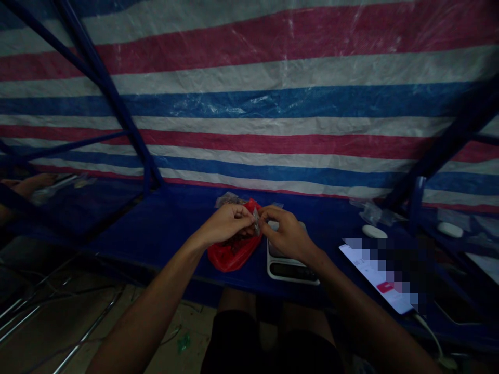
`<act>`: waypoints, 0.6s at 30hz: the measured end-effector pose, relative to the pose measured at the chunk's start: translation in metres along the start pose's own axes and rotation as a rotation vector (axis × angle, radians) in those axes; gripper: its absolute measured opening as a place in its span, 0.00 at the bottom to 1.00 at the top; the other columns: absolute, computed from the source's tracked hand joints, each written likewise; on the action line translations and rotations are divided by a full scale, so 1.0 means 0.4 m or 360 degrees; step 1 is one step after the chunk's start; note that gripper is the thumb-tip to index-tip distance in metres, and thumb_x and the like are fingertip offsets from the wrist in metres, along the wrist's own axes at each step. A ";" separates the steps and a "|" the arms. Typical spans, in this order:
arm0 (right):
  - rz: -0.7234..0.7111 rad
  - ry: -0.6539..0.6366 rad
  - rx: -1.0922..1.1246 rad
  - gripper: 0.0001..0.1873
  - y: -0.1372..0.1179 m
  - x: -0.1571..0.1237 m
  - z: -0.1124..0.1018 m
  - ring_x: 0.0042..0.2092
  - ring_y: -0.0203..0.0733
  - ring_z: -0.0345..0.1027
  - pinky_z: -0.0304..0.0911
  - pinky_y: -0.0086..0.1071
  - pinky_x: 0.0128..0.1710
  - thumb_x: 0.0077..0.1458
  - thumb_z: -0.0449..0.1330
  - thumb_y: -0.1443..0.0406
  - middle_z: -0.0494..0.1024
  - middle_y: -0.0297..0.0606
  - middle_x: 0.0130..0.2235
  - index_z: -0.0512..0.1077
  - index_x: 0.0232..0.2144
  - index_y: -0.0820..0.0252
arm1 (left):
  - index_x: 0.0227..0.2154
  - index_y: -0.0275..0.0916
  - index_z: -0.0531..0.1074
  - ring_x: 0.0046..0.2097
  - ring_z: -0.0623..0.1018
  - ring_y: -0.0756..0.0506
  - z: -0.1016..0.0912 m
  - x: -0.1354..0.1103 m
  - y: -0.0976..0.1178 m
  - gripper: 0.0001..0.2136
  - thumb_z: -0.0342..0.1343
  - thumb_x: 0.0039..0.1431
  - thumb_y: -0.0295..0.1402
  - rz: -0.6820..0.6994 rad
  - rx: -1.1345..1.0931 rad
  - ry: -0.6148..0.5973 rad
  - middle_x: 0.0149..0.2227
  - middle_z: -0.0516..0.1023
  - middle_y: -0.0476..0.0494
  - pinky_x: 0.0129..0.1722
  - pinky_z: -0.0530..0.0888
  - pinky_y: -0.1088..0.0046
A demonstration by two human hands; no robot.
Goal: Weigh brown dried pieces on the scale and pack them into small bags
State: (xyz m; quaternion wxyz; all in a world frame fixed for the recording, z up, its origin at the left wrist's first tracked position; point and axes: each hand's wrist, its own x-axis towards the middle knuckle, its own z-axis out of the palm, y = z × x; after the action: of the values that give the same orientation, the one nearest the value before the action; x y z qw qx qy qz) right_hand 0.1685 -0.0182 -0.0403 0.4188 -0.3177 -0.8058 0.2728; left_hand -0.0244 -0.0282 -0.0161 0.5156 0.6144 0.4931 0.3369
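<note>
We pinch small clear packet [256,221] between left hand [226,224] and right hand [286,232], together above red plastic bag [230,258]; dark contents [236,243] remain inside, digital scale [292,270] just beside.

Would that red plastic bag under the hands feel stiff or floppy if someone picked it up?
The red plastic bag is probably floppy: it lies crumpled on the blue table top with no firm shape. Its thin film should weigh little, though the dark contents may add some weight. Its slight sheen suggests it could slide a little in the left hand.
</note>
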 end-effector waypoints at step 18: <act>0.0237 0.0018 0.0038 0.07 -0.017 0.028 0.027 0.30 0.40 0.72 0.64 0.32 0.32 0.53 0.57 0.70 0.80 0.36 0.28 0.74 0.25 0.59 | 0.60 0.41 0.66 0.62 0.73 0.37 0.018 -0.077 -0.081 0.34 0.70 0.50 0.41 0.0664 0.0699 0.0520 0.63 0.71 0.35 0.63 0.68 0.56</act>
State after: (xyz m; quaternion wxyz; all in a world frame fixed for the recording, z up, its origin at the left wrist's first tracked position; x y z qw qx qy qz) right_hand 0.1523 -0.0164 -0.0353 0.4055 -0.3733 -0.7742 0.3112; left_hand -0.0349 -0.0604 -0.0461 0.2052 0.7362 0.4937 0.4149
